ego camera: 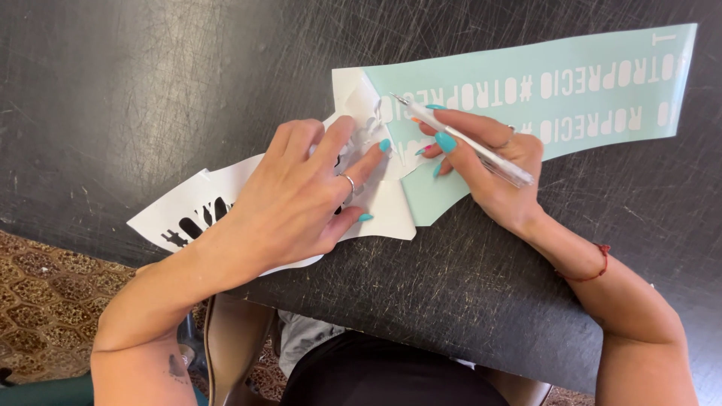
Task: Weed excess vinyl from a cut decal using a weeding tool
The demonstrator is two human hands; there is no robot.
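Down on the dark scratched table (150, 90), a long mint-green vinyl strip (571, 98) w/ pale cut-out lettering lay slanted, its far end up toward the table's right side and its near end folded under the person's hands. At that near end the white film (387, 207) had been peeled off the strip and lay curled toward the table's front edge. Left of the strip's near end, a white backing sheet (188, 210) w/ black shapes stuck out past the table's front edge.

Left hand (297, 192) lay flat, palm down, on the white film beside the strip's near end; fingers spread apart and pressing, not clamped on anything, a ring on one finger. Right hand (481, 162) rested on the strip itself, thumb and fingers pinched together on a slim white weeding pen (462, 140). Pen's metal tip pointed toward the strip's peeled corner, approx. touching the lettering there; actual contact couldn't be told. A red thread bracelet (594, 271) sat on the right wrist, below the strip. Patterned floor (37, 293) showed beyond the table's front edge.
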